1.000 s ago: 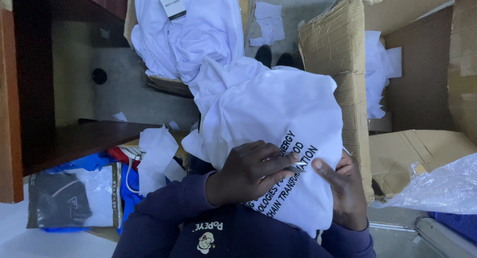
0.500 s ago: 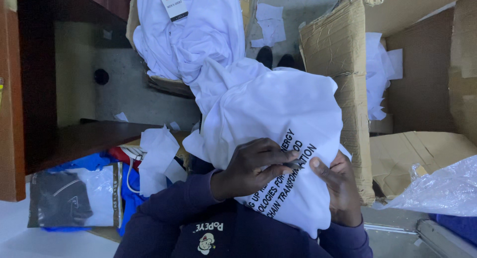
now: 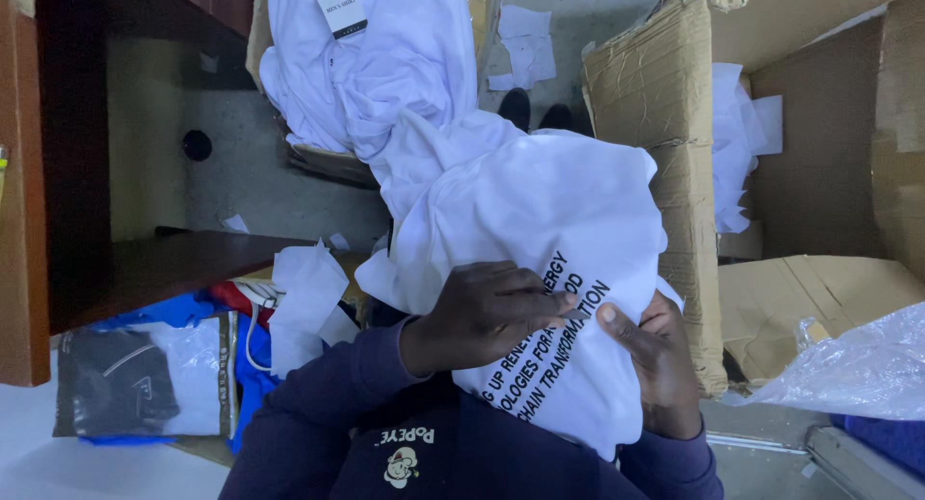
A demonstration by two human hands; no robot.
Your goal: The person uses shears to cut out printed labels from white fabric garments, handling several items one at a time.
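A white T-shirt (image 3: 540,211) with black printed lettering lies bunched over my lap and trails up into a pile of white garments (image 3: 366,66) with a hanging tag. My left hand (image 3: 487,312) lies flat on the printed part, fingers closed over the cloth. On the right, my right hand (image 3: 655,370) grips the shirt's edge with the thumb pressed onto the print. Dark blue sleeves and a dark blue top cover my arms and chest.
A torn cardboard box (image 3: 665,153) stands right of the shirt, with flattened cardboard (image 3: 819,288) and a clear plastic bag (image 3: 858,365) beyond it. On the left are a dark wooden desk (image 3: 154,269), a packaged dark garment (image 3: 145,375), blue cloth and loose paper. Someone's black shoes (image 3: 535,110) stand at the top.
The view has shifted slightly. My right thumb has slid a little along the print and the left hand's fingers have spread further across the shirt. Both hands keep their hold.
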